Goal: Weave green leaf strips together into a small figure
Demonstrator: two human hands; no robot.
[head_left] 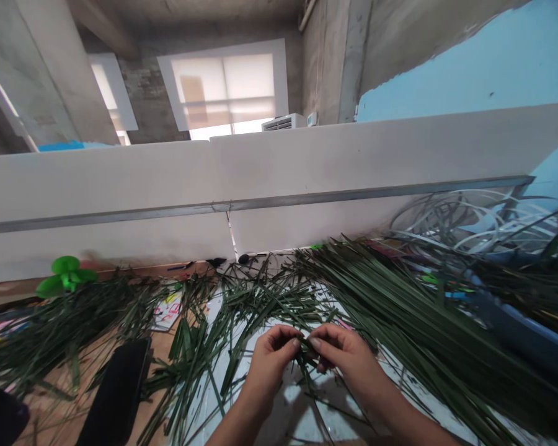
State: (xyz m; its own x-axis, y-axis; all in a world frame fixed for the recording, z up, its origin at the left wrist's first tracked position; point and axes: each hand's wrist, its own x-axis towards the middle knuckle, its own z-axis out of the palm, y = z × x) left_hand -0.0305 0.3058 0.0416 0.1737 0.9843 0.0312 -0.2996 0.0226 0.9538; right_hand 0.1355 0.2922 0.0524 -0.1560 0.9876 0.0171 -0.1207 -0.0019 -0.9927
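Observation:
My left hand [275, 352] and my right hand [341, 350] meet close together above the white-covered part of the table. Both pinch green leaf strips [305, 354] between thumb and fingers, with thin ends hanging below. The exact shape of what is pinched is partly hidden by my fingertips. Loose cut leaf strips [260, 303] lie scattered just beyond and to the left of my hands. To the right, a thick bundle of long green leaves [413, 316] runs diagonally from the back toward the front right.
A blue tub [516, 325] with dark strips stands at the right, pale coiled strips [465, 217] behind it. At left are a dark phone-like slab [116, 390], a green propeller-shaped object [66, 275] and a printed card [167, 310]. A white partition [279, 167] closes the back.

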